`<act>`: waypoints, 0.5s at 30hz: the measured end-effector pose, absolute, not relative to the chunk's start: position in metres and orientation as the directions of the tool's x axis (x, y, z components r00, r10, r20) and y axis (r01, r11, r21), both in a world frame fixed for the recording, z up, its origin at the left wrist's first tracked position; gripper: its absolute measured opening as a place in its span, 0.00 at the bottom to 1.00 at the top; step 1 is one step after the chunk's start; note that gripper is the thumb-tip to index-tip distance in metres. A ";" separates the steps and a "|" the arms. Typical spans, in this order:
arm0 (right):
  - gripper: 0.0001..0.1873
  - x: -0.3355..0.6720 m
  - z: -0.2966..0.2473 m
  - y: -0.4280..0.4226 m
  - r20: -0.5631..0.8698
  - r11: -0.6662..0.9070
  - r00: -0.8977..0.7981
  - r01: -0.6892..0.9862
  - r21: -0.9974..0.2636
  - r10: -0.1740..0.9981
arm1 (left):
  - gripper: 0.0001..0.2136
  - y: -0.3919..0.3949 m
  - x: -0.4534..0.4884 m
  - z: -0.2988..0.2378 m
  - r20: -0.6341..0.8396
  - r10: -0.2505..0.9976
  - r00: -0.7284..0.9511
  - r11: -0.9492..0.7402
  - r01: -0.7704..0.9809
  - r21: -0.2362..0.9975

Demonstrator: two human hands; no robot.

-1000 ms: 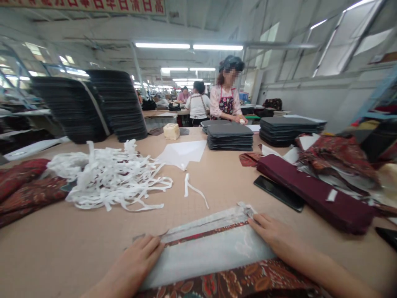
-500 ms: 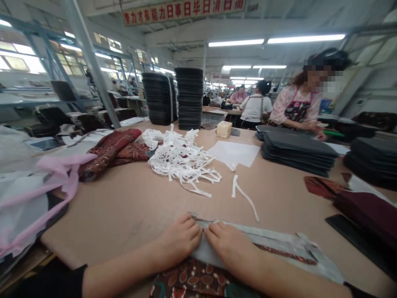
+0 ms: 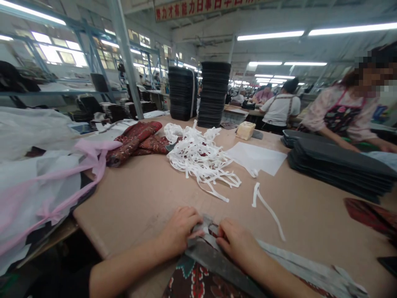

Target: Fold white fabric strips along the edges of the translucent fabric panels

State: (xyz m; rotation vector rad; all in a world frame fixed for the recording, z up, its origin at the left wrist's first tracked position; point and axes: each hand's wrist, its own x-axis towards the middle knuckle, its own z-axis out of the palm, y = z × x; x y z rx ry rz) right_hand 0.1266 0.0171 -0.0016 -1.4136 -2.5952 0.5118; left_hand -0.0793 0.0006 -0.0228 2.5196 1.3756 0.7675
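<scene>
My left hand (image 3: 180,229) and my right hand (image 3: 237,244) sit side by side at the near edge of the brown table (image 3: 145,194). Both pinch the left end of a long grey strip (image 3: 214,265) that lies over a dark red patterned fabric piece (image 3: 198,283). The fingers of both hands are curled and pressed on the strip's corner, where a small white end sticks up between them. The strip runs off to the right along the table edge.
A heap of white tape strips (image 3: 198,159) and one loose strip (image 3: 266,207) lie ahead, beside a white sheet (image 3: 257,159). Red patterned fabric (image 3: 136,140) and pink-edged plastic (image 3: 46,182) lie left. Dark board stacks (image 3: 341,163) and tall piles (image 3: 214,93) stand behind. A co-worker (image 3: 350,111) stands right.
My head has turned left, shifting the view. My hands came together from the strip's two ends to its left end and now pinch its corner, with the grey strip lifted a little.
</scene>
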 end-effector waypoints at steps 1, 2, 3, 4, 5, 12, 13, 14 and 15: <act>0.04 0.128 -0.002 0.017 -0.026 0.503 -0.554 0.774 -0.384 0.832 | 0.07 0.001 -0.079 -0.023 0.357 0.827 0.434 -0.554 0.733 0.394; 0.05 0.129 -0.002 0.016 -0.015 0.506 -0.560 0.759 -0.409 0.828 | 0.07 0.001 -0.079 -0.023 0.364 0.825 0.433 -0.558 0.729 0.397; 0.05 0.131 -0.002 0.015 -0.011 0.506 -0.567 0.742 -0.440 0.823 | 0.07 0.001 -0.078 -0.023 0.379 0.815 0.439 -0.570 0.723 0.391; 0.04 0.132 -0.002 0.014 -0.014 0.498 -0.573 0.723 -0.479 0.819 | 0.06 0.001 -0.077 -0.023 0.397 0.801 0.448 -0.587 0.717 0.376; 0.04 0.132 -0.002 0.013 -0.023 0.481 -0.577 0.702 -0.525 0.817 | 0.06 0.001 -0.075 -0.022 0.419 0.783 0.460 -0.607 0.711 0.355; 0.11 0.133 0.012 0.014 -0.031 0.494 -0.664 0.587 -0.641 0.748 | 0.09 -0.018 -0.074 0.000 0.614 0.457 0.643 -0.812 0.584 -0.007; 0.13 0.134 0.016 0.014 -0.034 0.501 -0.681 0.570 -0.651 0.732 | 0.09 -0.022 -0.075 0.004 0.623 0.383 0.682 -0.841 0.537 -0.071; 0.14 0.136 0.019 0.014 -0.039 0.497 -0.695 0.551 -0.671 0.718 | 0.10 -0.025 -0.075 0.008 0.629 0.324 0.707 -0.859 0.498 -0.117; 0.15 0.138 0.023 0.015 -0.043 0.486 -0.707 0.528 -0.697 0.706 | 0.10 -0.026 -0.075 0.010 0.635 0.291 0.715 -0.868 0.477 -0.139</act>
